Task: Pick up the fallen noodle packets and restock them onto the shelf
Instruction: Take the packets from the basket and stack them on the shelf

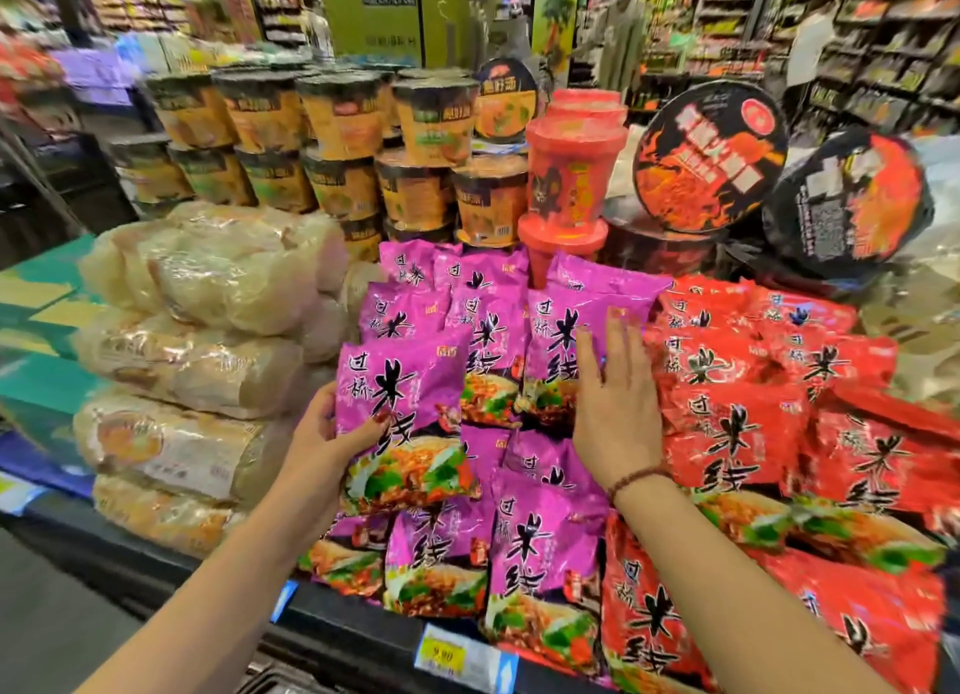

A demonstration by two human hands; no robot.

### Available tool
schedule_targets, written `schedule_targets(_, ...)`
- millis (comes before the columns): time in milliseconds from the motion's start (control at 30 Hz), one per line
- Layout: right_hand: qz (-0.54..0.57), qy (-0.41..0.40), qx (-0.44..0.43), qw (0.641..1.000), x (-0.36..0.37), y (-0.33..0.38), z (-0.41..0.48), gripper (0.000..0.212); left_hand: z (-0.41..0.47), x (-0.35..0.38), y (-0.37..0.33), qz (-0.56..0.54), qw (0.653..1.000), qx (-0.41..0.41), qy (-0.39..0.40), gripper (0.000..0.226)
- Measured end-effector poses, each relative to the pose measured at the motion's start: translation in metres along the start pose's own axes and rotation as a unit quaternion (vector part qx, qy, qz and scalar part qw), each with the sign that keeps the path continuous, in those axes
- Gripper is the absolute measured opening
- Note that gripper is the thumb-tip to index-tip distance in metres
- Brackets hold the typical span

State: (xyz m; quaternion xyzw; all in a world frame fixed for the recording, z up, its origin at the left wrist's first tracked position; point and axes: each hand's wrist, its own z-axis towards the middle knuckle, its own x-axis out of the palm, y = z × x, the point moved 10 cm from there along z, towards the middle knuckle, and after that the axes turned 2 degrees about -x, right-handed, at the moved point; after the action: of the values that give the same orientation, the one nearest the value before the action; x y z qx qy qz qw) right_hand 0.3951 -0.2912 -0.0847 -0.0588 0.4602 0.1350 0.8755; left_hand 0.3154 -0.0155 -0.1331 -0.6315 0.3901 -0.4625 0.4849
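Note:
My left hand [327, 433] grips a purple noodle packet [410, 413] by its left edge and holds it upright over the purple stack. My right hand [615, 402] is flat with fingers spread, resting against the purple packets [566, 330] standing behind, next to the red ones. More purple packets [540, 553] lie in rows below on the shelf [358, 641]. Red noodle packets [769, 413] fill the shelf's right side.
Clear bags of pale noodles [208, 298] are piled at the left. Stacked orange cup noodles [343, 148], red cups [571, 168] and black bowl noodles [711, 158] stand behind. A yellow price tag [444, 654] sits on the shelf's front edge. Store aisles lie beyond.

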Motion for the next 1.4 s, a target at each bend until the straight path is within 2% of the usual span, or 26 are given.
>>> schedule_targets(100,-0.014,0.038,-0.092,0.995,0.011,0.020,0.003,0.077,0.003,0.006,0.001,-0.001,1.000,-0.002,0.004,0.046)
schedule_targets(233,-0.036,0.170,-0.066,0.983,0.044,0.005,0.010,0.097,0.007,0.009,0.000,0.010,1.000,0.001,0.009,0.046)
schedule_targets(333,-0.028,0.213,-0.036,0.976,0.054,-0.003,0.019,0.101,0.008,0.004,-0.004,0.017,1.000,0.006,0.002,0.045)
schedule_targets(600,-0.049,0.228,-0.026,0.972,0.050,-0.002,0.019,0.095,0.005,-0.018,-0.018,0.035,0.999,0.027,-0.022,0.042)
schedule_targets(667,-0.043,0.175,-0.037,0.983,0.029,0.011,0.022,0.088,0.003,-0.022,-0.021,0.032,0.999,0.033,-0.021,0.043)
schedule_targets(733,0.018,0.075,-0.069,0.995,-0.007,0.039,0.022,0.078,0.001,-0.026,-0.024,0.023,0.999,0.035,-0.021,0.043)
schedule_targets(767,0.085,0.036,-0.085,0.992,-0.021,0.055,0.020,0.073,0.001,-0.026,-0.026,0.018,0.999,0.035,-0.020,0.042)
schedule_targets(800,0.184,0.040,-0.093,0.978,-0.027,0.071,0.017,0.070,0.001,-0.027,-0.027,0.012,0.999,0.032,-0.020,0.042)
schedule_targets(833,0.297,0.090,-0.093,0.946,-0.026,0.090,0.014,0.072,0.002,-0.026,-0.028,0.005,0.999,0.028,-0.018,0.042)
schedule_targets(867,0.401,0.157,-0.091,0.898,-0.021,0.111,0.008,0.078,0.005,-0.026,-0.029,0.003,1.000,0.025,-0.016,0.043)
schedule_targets(900,0.472,0.206,-0.083,0.853,-0.016,0.129,0.003,0.086,0.008,-0.025,-0.031,0.005,1.000,0.022,-0.013,0.045)
schedule_targets(933,0.505,0.228,-0.076,0.829,-0.012,0.142,0.000,0.092,0.012,-0.024,-0.033,0.009,1.000,0.019,-0.009,0.048)
schedule_targets(1067,0.532,0.202,-0.040,0.821,0.003,0.158,0.011,0.105,0.028,-0.018,-0.041,0.057,0.998,0.024,0.010,0.051)
schedule_targets(1167,0.529,0.174,0.004,0.831,0.013,0.158,0.020,0.103,0.039,-0.016,-0.052,0.200,0.976,0.085,0.000,0.066)
schedule_targets(1233,0.519,0.153,0.032,0.841,0.020,0.154,0.023,0.100,0.043,-0.015,-0.055,0.238,0.964,0.117,0.003,0.078)
schedule_targets(1300,0.510,0.133,0.056,0.848,0.030,0.151,0.027,0.097,0.040,-0.010,-0.054,0.262,0.952,0.158,0.034,0.080)
schedule_targets(1400,0.502,0.132,0.054,0.853,0.046,0.155,0.030,0.095,0.037,-0.003,-0.045,0.410,0.879,0.233,0.066,0.080)
